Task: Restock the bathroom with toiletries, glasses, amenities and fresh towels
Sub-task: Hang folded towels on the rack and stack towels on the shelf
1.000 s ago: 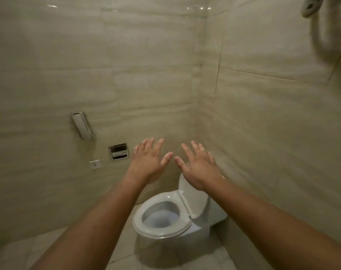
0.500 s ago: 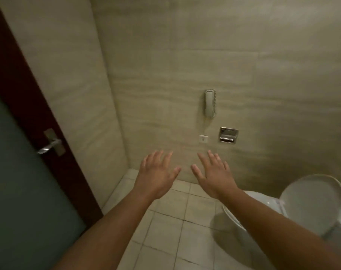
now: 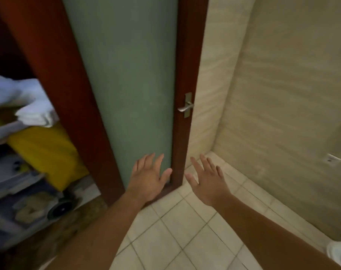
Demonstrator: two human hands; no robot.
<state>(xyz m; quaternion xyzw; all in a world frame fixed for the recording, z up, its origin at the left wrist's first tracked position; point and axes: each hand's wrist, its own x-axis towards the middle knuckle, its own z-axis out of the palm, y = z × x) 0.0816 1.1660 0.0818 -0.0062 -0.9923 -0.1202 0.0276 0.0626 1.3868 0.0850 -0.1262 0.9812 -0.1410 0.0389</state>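
since half a second ago the view swings left: the door (image 3: 126, 75) now fills the middle, and the toilet (image 3: 339, 254) is only a sliver at the lower right. the left hand (image 3: 148, 179) and right hand (image 3: 207, 181) are held out, fingers straight and spread, holding nothing; whether the left touches the door is unclear. white towels (image 3: 31, 103) lie on a cart (image 3: 14, 193) past the doorway at far left, above a yellow bag (image 3: 45, 151), well apart from both hands.

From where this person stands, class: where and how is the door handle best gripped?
Grip the handle near its free left end, wrapping over it from above: the lever lies roughly level, pivoting at its right on the plate, so that end likely gives most leverage.
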